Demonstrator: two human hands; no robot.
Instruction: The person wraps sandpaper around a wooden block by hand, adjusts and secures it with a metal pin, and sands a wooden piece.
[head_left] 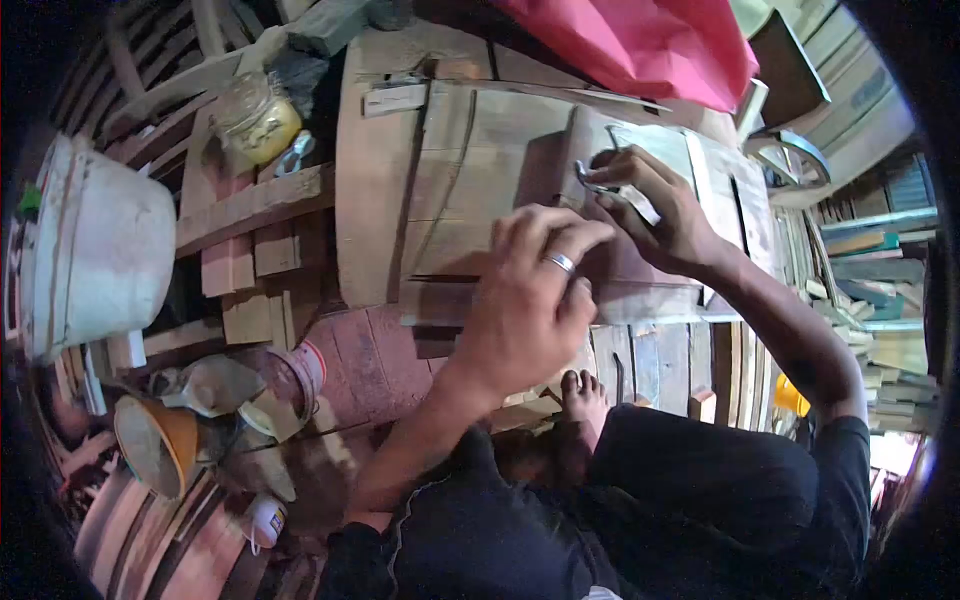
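Observation:
My right hand [665,212] is closed, its thumb and fingers pinching a small bent metal piece [588,178] over the bench. The exact kind of the piece does not show. Below and left of it is my left hand [535,295], palm down with a ring on one finger. Its fingers are bent, the thumb stands apart from them, and nothing shows in its grasp. Beneath both hands lies a brown flat panel [640,275] on the wooden bench [372,200]. A thin dark strip or cord [455,165] runs along the boards to the left.
Pink cloth [640,45] drapes over the bench's far side. At left stand a white bucket [115,245], a jar [255,120] with yellowish contents and an orange-rimmed container [155,445]. A white cup [265,522] lies lower left. My bare foot [585,405] rests near the bench's front.

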